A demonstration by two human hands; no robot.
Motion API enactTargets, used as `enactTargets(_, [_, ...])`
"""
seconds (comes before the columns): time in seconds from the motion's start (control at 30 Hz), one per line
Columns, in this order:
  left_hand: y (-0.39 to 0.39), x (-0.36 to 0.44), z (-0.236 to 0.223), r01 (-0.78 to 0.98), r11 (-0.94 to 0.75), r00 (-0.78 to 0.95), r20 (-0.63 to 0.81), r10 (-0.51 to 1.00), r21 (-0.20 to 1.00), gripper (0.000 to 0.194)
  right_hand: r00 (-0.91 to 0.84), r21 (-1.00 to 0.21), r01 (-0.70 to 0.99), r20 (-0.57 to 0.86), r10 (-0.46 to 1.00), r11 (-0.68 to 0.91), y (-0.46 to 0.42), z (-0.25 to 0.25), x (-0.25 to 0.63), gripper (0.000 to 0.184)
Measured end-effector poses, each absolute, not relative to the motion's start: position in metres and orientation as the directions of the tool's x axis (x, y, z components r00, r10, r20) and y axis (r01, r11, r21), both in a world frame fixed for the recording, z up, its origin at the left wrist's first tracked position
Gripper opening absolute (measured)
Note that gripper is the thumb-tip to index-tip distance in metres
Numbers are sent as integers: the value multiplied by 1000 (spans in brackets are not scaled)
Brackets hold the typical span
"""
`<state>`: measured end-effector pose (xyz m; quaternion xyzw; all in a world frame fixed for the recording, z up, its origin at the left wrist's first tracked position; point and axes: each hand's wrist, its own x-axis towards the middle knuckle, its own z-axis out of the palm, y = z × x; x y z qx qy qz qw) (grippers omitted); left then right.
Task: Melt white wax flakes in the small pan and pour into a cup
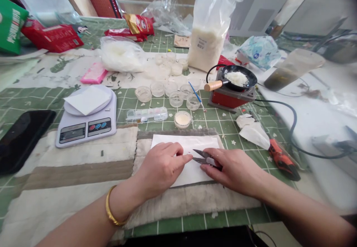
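Observation:
My right hand (232,169) is closed around small dark thread snips (208,159), their blades apart and pointing left over a folded sheet of white paper (178,178). My left hand (163,167) is over the paper's left part, palm down. One finger stretches out to the tip of the lower blade; the others bend downward, and I see nothing held in them. A tiny dark reddish speck lies on the paper near the blade tips. Just behind the paper stands a small clear round tub (182,120) with cream-coloured contents.
A kitchen scale (100,128) and a phone (26,139) lie left. Clear cups (176,99), a blue thin tool (195,93) and a palette box (146,114) sit behind. At right are a small pan (247,72) of white flakes on a burner (231,100) and an orange-black tool (283,159).

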<state>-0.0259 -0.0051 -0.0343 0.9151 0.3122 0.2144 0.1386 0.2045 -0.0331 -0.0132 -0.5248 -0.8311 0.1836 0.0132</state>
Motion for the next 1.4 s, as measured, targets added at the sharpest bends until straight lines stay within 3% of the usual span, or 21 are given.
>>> enactTargets(0.2, [-2,-29,-36,524,-722,663,317,679,451,27,-364,-344,894,-184,913,287,-26,-2,213,28])
enactTargets(0.33, [5,-33,-37,554,-650,610,278,742,520,19,-263,-228,943,-70,962,241,-17,2,227,26])
enactTargets(0.43, [9,-34,-34,586,-599,580,235,780,545,18,-183,-140,975,-77,980,171,-12,5,237,28])
enactTargets(0.57, [11,-33,-32,569,-614,618,209,758,546,26,-111,-120,988,-101,989,99,-9,11,246,29])
enactTargets(0.67, [13,-35,-32,540,-662,658,230,717,520,21,-69,-102,993,-105,992,58,-9,12,256,27])
enactTargets(0.8, [20,-48,-28,606,-619,590,239,771,500,21,-73,-58,996,-89,993,68,-8,7,270,22])
enactTargets(0.93, [27,-62,-17,743,-469,508,54,860,477,16,-56,28,998,-127,990,60,-7,2,275,21])
enactTargets(1.07, [27,-65,-11,811,-423,500,-104,860,403,17,-25,96,995,-159,987,41,-6,3,271,25])
enactTargets(1.17, [25,-60,-9,838,-416,490,-151,858,354,13,-94,25,995,-65,993,96,-7,5,262,24])
enactTargets(1.3, [24,-56,-9,857,-396,473,-195,859,329,5,-337,-245,910,29,941,334,-11,0,243,18])
enactTargets(1.4, [24,-56,-8,844,-398,487,-201,850,361,4,-427,-277,866,22,904,416,-13,-8,230,24])
